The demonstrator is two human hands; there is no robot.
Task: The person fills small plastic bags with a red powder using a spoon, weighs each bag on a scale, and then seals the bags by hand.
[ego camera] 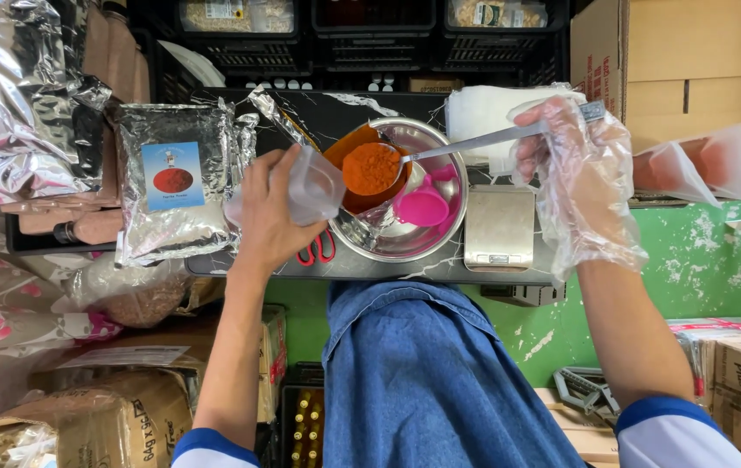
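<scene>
Left hand [268, 212] gripping clear tub [314, 185] beside bowl [440, 234] rim; gloved right hand [580, 165] closed on spoon [440, 153] of orange powder. Scale [499, 227] crowding counter [240, 264] front edge.

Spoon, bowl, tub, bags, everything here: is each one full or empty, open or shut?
Spoon: heaped with orange powder, held by the gloved right hand.
Clear tub: empty, tilted, gripped by the left hand.
Steel bowl: holds orange powder and a pink scoop.
Silver bag: lying flat.
Scale: bare.

Gloved right hand [580, 165] holds heaped spoon [372, 169] beside left hand's [268, 215] container [312, 186].
</scene>
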